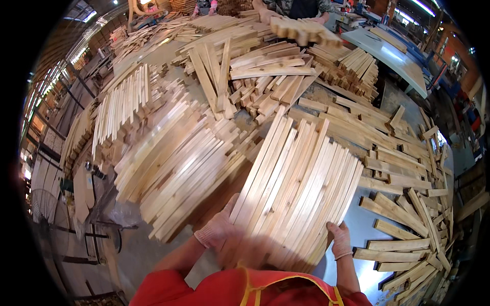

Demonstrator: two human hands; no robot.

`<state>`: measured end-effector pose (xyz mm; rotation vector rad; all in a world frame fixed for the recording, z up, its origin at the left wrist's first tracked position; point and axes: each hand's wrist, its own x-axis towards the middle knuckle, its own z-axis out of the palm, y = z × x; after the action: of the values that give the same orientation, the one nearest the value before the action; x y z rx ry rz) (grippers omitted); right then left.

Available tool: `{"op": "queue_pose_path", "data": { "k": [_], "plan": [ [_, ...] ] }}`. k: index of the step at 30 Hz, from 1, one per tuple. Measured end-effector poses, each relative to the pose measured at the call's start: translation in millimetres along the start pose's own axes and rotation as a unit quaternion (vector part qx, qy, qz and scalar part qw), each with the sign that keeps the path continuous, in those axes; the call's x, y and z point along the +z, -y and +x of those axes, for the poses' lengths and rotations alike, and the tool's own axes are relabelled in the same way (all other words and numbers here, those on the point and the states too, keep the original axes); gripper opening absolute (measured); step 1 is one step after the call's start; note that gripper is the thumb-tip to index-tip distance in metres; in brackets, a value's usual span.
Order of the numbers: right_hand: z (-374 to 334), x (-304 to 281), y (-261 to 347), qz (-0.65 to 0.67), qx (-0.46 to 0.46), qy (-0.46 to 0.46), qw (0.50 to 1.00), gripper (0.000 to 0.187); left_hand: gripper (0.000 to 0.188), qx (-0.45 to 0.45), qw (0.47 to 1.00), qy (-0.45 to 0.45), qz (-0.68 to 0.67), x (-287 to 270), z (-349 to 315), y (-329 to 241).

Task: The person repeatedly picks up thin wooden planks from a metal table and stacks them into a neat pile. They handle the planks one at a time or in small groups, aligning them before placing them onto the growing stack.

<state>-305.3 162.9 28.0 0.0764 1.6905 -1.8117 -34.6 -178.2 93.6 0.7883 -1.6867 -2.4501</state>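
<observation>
I hold a wide bundle of long pale wooden slats (298, 188) flat in front of my chest, its far end pointing up and slightly right. My left hand (218, 229), in a light glove, grips the bundle's near left edge. My right hand (340, 239), also gloved, clasps its near right edge. To the left of the bundle lies a blurred heap of similar slats (178, 163) on the table.
Piles of short and long wood pieces (265, 76) cover the grey table (367, 224). Loose offcuts (413, 219) lie at right. A person at the far end holds a stack of blocks (303, 30). A curved grey panel (393, 56) sits at back right.
</observation>
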Motion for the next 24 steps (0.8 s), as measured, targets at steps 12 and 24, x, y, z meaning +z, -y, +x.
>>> {"op": "queue_pose_path", "data": {
  "k": [12, 24],
  "plan": [
    [285, 224, 297, -0.151, -0.217, 0.03, 0.964, 0.044, 0.108, 0.332, 0.939, 0.0, 0.086, -134, 277, -226],
    [598, 401, 373, -0.261, -0.196, 0.103, 0.939, 0.028, 0.069, 0.137, 0.824, -0.201, 0.512, -298, 516, -382]
  ]
}}
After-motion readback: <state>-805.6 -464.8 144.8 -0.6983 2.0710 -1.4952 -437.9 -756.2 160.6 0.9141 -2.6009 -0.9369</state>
